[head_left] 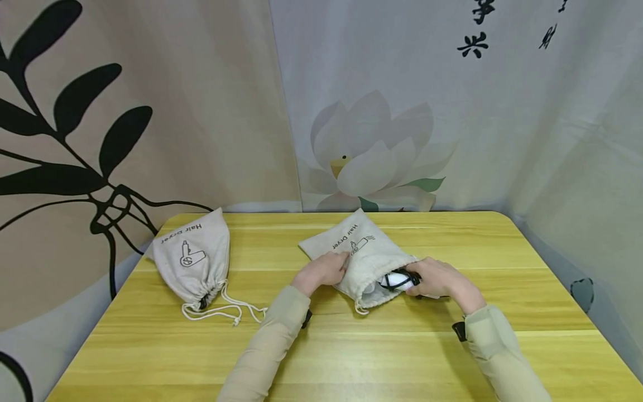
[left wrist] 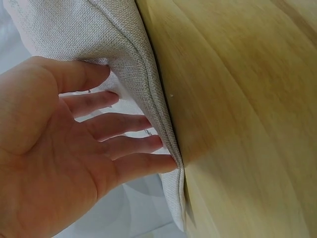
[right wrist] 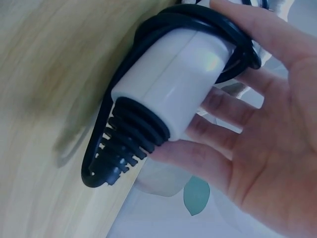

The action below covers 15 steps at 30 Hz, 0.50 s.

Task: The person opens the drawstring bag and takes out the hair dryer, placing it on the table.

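While the left hand point(head_left: 324, 271), fingers spread, touched the drawstring bag point(head_left: 375, 258), the right hand point(head_left: 438, 277) gripped the hair dryer point(right wrist: 173, 79), partly inside the bag; keeping the cord point(right wrist: 185, 19) off the hem point(head_left: 380, 300) seemed wise.

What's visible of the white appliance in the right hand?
The white appliance is smooth, glossy, plastic-looking, with a rounded body ending in a ribbed black sleeve. A black cord bends back from the sleeve's tip and loops around the body. It slants at the mouth of the printed cloth bag, held by the right hand; the rest is hidden.
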Each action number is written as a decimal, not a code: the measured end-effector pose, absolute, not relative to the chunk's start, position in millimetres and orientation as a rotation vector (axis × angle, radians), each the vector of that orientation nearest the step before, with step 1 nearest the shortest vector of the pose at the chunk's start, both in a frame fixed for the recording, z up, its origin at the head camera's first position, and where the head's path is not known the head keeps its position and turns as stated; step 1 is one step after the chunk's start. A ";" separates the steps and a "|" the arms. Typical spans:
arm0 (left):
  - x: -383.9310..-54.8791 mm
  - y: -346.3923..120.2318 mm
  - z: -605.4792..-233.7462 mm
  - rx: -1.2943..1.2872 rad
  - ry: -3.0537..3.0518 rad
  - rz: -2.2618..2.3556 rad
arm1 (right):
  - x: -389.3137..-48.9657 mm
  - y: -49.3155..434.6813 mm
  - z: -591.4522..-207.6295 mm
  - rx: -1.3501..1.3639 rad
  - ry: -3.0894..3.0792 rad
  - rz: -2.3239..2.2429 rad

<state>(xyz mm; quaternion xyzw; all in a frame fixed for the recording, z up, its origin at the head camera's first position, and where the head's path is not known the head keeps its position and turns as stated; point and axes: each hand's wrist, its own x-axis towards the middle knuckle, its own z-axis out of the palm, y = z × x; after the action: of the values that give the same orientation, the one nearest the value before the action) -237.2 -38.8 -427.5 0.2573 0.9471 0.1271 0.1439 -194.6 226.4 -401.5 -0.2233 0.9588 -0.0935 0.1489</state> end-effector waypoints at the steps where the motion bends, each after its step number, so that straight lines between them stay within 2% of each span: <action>1: -237.7 -39.0 -427.9 0.744 2.731 0.373 | -194.6 226.6 -401.3 -0.642 2.756 -0.274; 15: -241.5 -41.6 -428.7 0.724 2.717 0.386 | -195.9 229.0 -400.7 -0.650 2.749 -0.288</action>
<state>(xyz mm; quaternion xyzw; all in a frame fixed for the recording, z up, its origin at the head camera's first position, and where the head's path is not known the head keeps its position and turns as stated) -241.5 -41.6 -428.7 0.2521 0.9463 0.1346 0.1513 -195.9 229.0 -400.7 -0.2263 0.9571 -0.1003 0.1505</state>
